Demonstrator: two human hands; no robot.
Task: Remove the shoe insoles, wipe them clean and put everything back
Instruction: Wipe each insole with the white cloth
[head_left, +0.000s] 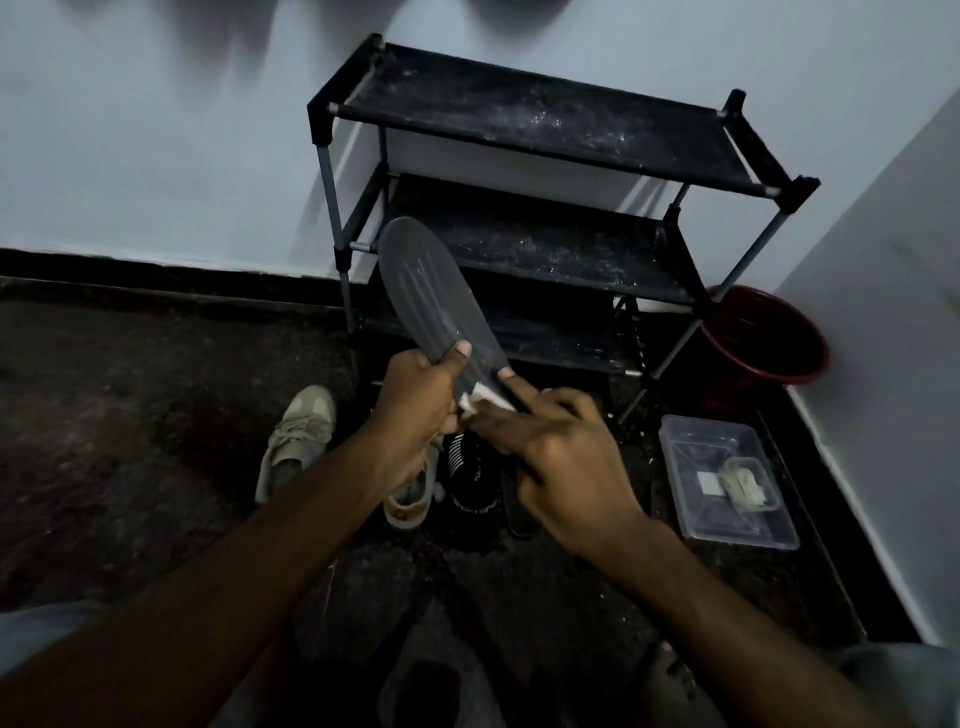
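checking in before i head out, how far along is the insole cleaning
Done: grey insole is out; what looks like a second insole lies on the floor. In hand: left hand holds the grey one, right hand presses a white wipe against it. Left: refitting both into the beige shoes.

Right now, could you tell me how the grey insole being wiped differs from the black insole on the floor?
The grey insole is raised, tilted toe-up toward the rack; the black insole lies on the floor. The black insole carries white print; the grey insole shows only faint streaks. A white wipe touches the grey insole's heel; the black insole is unheld. Both are outside the beige shoes.
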